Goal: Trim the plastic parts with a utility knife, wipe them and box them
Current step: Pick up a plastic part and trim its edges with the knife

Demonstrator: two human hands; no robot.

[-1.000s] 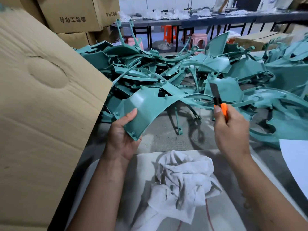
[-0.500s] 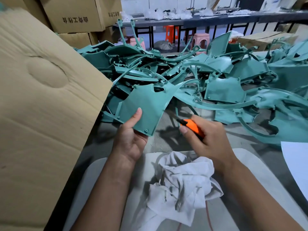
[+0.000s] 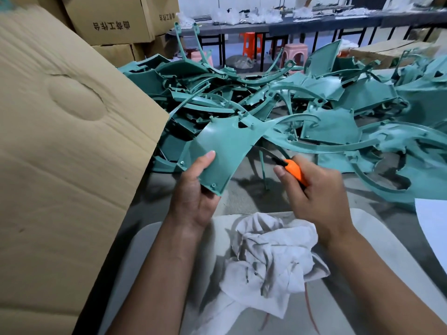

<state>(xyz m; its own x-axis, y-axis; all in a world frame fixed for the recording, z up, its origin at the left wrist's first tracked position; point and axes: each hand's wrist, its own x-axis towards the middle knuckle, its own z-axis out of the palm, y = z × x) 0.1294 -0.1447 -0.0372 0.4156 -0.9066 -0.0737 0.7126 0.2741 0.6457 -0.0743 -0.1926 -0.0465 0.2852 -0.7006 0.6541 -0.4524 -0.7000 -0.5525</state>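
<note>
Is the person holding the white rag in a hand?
No, the white rag lies loose below both hands, while the left hand holds a green plastic part and the right hand grips the orange knife.

One utility knife, one white rag and one held teal plastic part. Too many teal parts in the far pile to count. Two orange stools and one pink stool stand far off.
</note>
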